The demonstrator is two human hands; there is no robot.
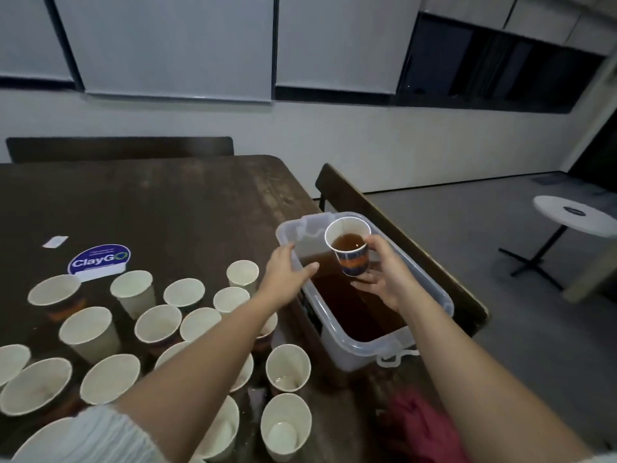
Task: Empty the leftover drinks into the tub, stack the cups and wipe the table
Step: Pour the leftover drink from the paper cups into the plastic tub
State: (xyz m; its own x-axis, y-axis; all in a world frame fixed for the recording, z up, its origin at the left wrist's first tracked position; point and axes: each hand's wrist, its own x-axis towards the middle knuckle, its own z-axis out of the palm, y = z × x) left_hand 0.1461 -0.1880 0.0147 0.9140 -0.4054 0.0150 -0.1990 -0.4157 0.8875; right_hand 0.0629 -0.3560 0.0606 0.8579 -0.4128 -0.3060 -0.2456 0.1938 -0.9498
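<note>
Dim room, dark brown wooden table (167, 202) with a worn top, benches along the far side and the right side. Pale wall with pulled-down blinds (173, 45) behind it, grey floor off to the right with a small round white table (574, 215) on a black cross foot. There's a blue "ClayGO" sticker (99, 260) on the tabletop and a small white slip of paper just past it.

Right hand (384, 279) has a paper cup (350, 248) pinched between thumb and curled fingers, gripping it low on the wall and under the base. The cup sits right over the clear plastic tub (430, 295), mouth tipped toward the camera and a bit left, so its long axis leans rather than standing straight up. It's got brown liquid in it, not spilling at this angle.

Left hand (287, 272) lies on the tub's near-left rim, fingers mostly straight and draped over the edge, not clamped round it.

The tub runs lengthwise away from the viewer at the table's right edge, with brown liquid pooled inside. A crowd of white paper cups (157, 325) stands upright on the table left of it, mouths up. A crumpled red cloth (424, 429) sits at the near right corner.
</note>
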